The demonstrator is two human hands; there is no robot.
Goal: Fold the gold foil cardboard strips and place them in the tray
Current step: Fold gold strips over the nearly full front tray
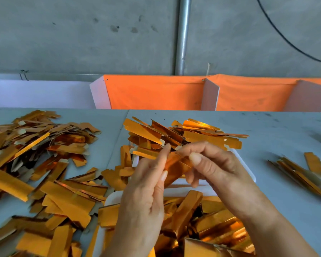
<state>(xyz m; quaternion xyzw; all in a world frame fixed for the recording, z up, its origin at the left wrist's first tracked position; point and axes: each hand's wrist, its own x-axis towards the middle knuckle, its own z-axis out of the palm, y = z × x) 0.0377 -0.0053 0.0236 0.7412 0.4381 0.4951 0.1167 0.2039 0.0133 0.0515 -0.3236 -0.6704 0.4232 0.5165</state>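
Nearest, a white shallow plastic tray (110,198) is sitting at the tabletop's near edge, holding a heap of folded gold foil strips (208,223). Just above it, the left hand (143,197) and the right hand (213,164) are meeting over the tray, both pinching one gold foil cardboard strip (176,166) between fingers and thumbs, the strip slanting between them. Behind the hands, a second white tray (246,164) is carrying another stack of gold strips (185,134). Leftward, a loose pile of flat gold strips (39,160) is spreading to the left edge. Rightward, a few thin gold strips (302,177) are lying apart on bare grey tabletop (278,130). Farthest, an orange cloth barrier (156,91) is lining the far edge.
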